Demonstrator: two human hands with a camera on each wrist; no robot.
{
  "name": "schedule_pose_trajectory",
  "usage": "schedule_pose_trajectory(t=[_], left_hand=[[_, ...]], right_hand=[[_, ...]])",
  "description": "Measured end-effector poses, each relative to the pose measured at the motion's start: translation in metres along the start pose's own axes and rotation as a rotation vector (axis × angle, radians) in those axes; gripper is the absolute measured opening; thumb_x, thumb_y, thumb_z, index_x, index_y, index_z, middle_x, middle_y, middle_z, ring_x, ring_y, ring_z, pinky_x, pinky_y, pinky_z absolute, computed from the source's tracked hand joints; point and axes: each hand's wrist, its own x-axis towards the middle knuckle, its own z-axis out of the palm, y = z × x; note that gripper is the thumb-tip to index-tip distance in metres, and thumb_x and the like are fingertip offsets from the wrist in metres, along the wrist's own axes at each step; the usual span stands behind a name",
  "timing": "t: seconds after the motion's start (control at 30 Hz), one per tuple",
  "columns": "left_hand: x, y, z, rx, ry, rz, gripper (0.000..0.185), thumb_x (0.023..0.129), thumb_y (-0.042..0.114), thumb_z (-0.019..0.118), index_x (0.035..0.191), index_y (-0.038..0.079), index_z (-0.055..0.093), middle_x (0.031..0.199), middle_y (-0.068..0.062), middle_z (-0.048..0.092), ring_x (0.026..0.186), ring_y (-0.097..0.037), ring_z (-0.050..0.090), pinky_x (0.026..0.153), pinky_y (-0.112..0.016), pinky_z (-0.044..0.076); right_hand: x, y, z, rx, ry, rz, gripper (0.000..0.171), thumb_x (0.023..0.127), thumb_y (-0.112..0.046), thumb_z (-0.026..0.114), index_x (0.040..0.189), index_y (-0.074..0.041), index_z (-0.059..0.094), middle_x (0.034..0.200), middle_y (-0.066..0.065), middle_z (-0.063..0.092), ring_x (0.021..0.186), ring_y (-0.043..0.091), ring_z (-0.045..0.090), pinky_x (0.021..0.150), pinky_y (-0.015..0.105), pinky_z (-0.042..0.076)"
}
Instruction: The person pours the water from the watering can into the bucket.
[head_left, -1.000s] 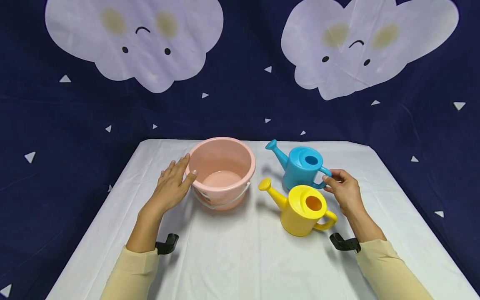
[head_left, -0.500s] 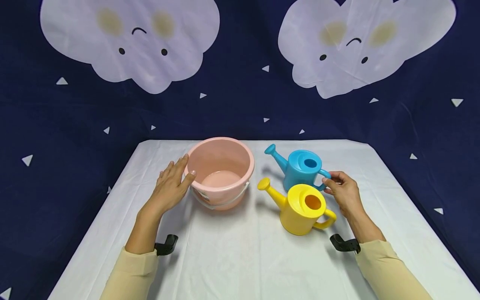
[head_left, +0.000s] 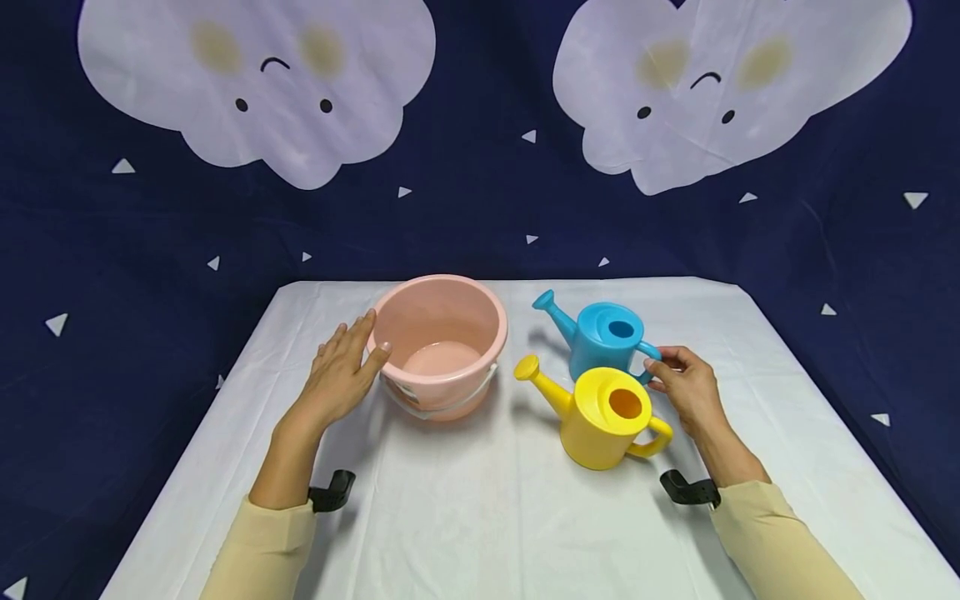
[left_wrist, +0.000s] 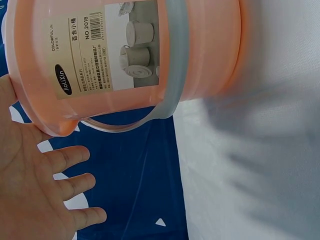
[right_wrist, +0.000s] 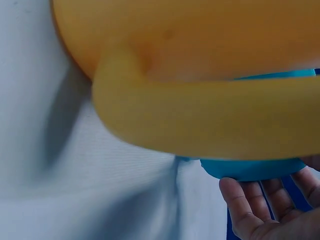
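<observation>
A pink bucket with a pale handle stands upright at the left middle of the table. My left hand lies against its left rim, fingers straight and spread; the left wrist view shows the palm beside the labelled bucket wall. To the right, my right hand pinches the handle of a blue watering can between thumb and fingers. In front of it stands a yellow watering can, hiding part of the blue can's base. Its yellow handle blocks much of the right wrist view.
White cloth covers the table. Behind it hangs a dark blue curtain with clouds and small white triangles. Both watering can spouts point left toward the bucket. The yellow can sits close to my right forearm.
My right hand and the blue watering can have shifted slightly down in the head view, toward the yellow can. The left hand, bucket and yellow can stay in place; the view drifts slightly.
</observation>
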Motion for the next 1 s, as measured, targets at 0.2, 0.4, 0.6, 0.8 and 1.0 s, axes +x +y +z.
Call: schedule_pose_trajectory(t=[0.2,0.4,0.6,0.8,1.0], left_hand=[[0.0,0.0,-0.001,0.005,0.002,0.002,0.07,0.097,0.058,0.026,0.153,0.024,0.003,0.16,-0.014,0.008,0.147,-0.039,-0.001,0.113,-0.065,-0.002],[0.0,-0.001,-0.003,0.006,0.002,0.006,0.069,0.097,0.058,0.026,0.153,0.024,0.003,0.16,-0.014,0.008,0.147,-0.039,-0.002,0.113,-0.065,-0.002],[0.001,0.0,-0.003,0.008,0.005,0.01,0.069,0.097,0.058,0.027,0.153,0.024,0.004,0.16,-0.014,0.008,0.147,-0.04,-0.001,0.113,-0.065,-0.002],[-0.002,0.0,-0.003,0.02,0.016,0.009,0.068,0.098,0.056,0.028,0.153,0.023,0.006,0.16,-0.014,0.008,0.147,-0.04,-0.002,0.113,-0.064,-0.002],[-0.003,-0.001,-0.004,0.022,0.033,0.018,0.069,0.098,0.056,0.027,0.153,0.021,0.006,0.16,-0.013,0.007,0.147,-0.038,-0.003,0.113,-0.064,-0.003]], right_hand=[[-0.008,-0.004,0.001,-0.006,-0.019,0.014,0.04,0.09,-0.043,0.059,0.121,-0.017,0.054,0.108,0.004,0.053,0.095,0.021,0.061,0.069,0.019,0.056],[-0.012,-0.003,0.002,0.003,-0.024,0.026,0.041,0.092,-0.035,0.059,0.127,-0.015,0.049,0.11,0.005,0.053,0.096,0.018,0.061,0.07,0.019,0.056],[-0.029,-0.022,-0.01,0.044,-0.029,0.0,0.039,0.09,-0.022,0.062,0.127,-0.015,0.052,0.113,0.004,0.057,0.093,0.009,0.059,0.074,0.018,0.054],[-0.071,-0.072,-0.027,0.032,-0.004,0.009,0.034,0.093,-0.02,0.055,0.127,-0.016,0.055,0.12,0.005,0.059,0.103,0.013,0.055,0.087,0.025,0.051],[-0.114,-0.12,-0.039,-0.09,0.007,-0.091,0.04,0.097,-0.027,0.045,0.133,-0.008,0.049,0.135,0.017,0.05,0.126,0.034,0.045,0.104,0.051,0.039]])
